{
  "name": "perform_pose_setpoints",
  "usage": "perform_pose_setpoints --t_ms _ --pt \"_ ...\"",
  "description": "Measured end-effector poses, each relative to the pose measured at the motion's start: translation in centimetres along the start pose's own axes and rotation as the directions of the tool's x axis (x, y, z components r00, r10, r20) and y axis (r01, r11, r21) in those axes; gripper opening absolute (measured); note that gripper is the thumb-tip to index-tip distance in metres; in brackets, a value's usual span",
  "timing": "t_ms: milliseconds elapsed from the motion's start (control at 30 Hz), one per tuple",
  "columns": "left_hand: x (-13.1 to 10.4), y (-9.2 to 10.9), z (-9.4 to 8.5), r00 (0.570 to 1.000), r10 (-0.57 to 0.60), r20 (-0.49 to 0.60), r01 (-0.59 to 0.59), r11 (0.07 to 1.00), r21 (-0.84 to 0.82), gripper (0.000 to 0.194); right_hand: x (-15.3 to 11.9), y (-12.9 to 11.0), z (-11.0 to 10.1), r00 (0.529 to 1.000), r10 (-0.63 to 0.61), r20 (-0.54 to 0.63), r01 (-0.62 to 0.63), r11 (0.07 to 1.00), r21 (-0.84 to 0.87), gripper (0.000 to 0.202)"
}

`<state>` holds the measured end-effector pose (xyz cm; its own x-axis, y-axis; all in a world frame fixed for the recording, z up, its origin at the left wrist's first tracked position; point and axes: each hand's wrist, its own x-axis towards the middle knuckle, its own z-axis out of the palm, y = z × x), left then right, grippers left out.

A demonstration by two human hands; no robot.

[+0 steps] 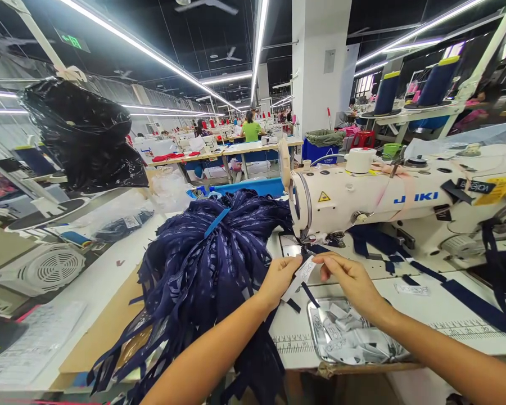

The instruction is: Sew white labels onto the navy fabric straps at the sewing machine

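Observation:
A white printed fabric label [300, 279] is stretched between my two hands, in front of the sewing machine's needle area. My left hand [278, 279] pinches it from the left, thumb on top. The fingers of my right hand [349, 277] are closed on its upper right end. Just beyond them stands a white sewing machine [337, 199]. To the left lies a big bundle of navy fabric strips [211, 253], gathered by a blue tie [217, 223]. Below my right hand, a metal tray [314, 332] holds many loose labels [349, 332].
Navy strip pieces [468, 301] and another label [412, 289] lie on the right of the table, near a printed ruler [459, 325]. A black plastic bag [84, 135] hangs at upper left. Thread cones [385, 95] stand at upper right. A person in green [250, 129] sits farther back.

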<state>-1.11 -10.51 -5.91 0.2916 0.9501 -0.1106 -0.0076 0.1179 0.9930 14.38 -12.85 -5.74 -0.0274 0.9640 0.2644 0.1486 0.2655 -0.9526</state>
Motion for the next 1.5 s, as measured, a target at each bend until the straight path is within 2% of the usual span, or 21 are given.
perform_pose_setpoints --t_ms 100,233,467,567,733,800,900,967,1067,1133,1200,1267,1367,1433,1500 --pt "-0.3 0.3 -0.1 0.992 0.112 -0.052 -0.108 0.991 0.08 0.04 0.0 0.6 -0.9 0.988 0.134 -0.078 -0.119 0.978 0.171 0.038" --pt "-0.7 0.5 0.1 0.988 0.141 0.057 -0.15 0.97 0.193 0.034 -0.1 0.9 -2.2 0.959 0.254 -0.125 -0.189 0.903 0.386 0.038" --pt "-0.5 0.7 1.9 0.981 0.154 0.121 -0.178 0.959 0.222 0.027 -0.7 1.0 -3.1 0.969 0.225 -0.106 -0.161 0.892 0.422 0.033" --pt "-0.4 0.7 2.4 0.985 0.086 0.149 -0.115 0.974 0.197 0.03 -0.8 1.0 -3.4 0.968 0.231 -0.101 -0.165 0.883 0.439 0.032" --pt "-1.3 0.4 2.0 0.983 -0.013 0.183 -0.006 0.995 0.103 0.036 -0.8 0.7 -4.1 0.937 0.303 -0.176 -0.176 0.841 0.511 0.031" --pt "-2.0 0.3 1.8 0.99 0.017 0.138 -0.037 0.989 0.145 0.032 -0.7 0.8 -4.2 0.927 0.322 -0.192 -0.181 0.834 0.521 0.031" --pt "-3.1 0.7 1.9 0.978 0.178 0.109 -0.203 0.929 0.31 0.021 -0.7 1.2 -4.2 0.928 0.325 -0.181 -0.192 0.836 0.515 0.03" --pt "-3.9 1.3 2.2 0.945 0.268 0.189 -0.325 0.844 0.427 0.011 -0.8 1.6 -4.0 0.941 0.304 -0.151 -0.182 0.828 0.53 0.029" --pt "-4.6 2.2 2.4 0.896 0.246 0.369 -0.416 0.752 0.511 0.015 -0.9 1.8 -3.9 0.959 0.274 -0.065 -0.191 0.804 0.563 0.029" --pt "-4.7 2.6 2.2 0.866 0.18 0.466 -0.416 0.776 0.473 0.025 -1.1 1.6 -3.9 0.965 0.263 0.016 -0.225 0.79 0.57 0.026" --pt "-4.6 2.8 1.8 0.85 0.129 0.511 -0.374 0.831 0.412 0.03 -1.2 1.3 -4.1 0.96 0.262 0.102 -0.271 0.771 0.576 0.021" --pt "-4.2 2.7 1.3 0.862 0.105 0.495 -0.326 0.864 0.384 0.026 -1.4 0.9 -4.3 0.948 0.258 0.186 -0.318 0.749 0.581 0.02" --pt "-3.6 2.3 0.7 0.915 0.12 0.385 -0.287 0.864 0.413 0.017 -1.7 0.7 -4.3 0.931 0.234 0.281 -0.356 0.758 0.547 0.019" --pt "-3.2 2.0 0.7 0.94 0.148 0.306 -0.277 0.856 0.436 0.017 -2.0 0.7 -4.1 0.933 0.224 0.282 -0.341 0.798 0.497 0.018" --pt "-2.9 1.8 0.9 0.949 0.21 0.237 -0.301 0.83 0.47 0.016 -2.4 0.7 -3.7 0.948 0.217 0.231 -0.299 0.855 0.423 0.017"
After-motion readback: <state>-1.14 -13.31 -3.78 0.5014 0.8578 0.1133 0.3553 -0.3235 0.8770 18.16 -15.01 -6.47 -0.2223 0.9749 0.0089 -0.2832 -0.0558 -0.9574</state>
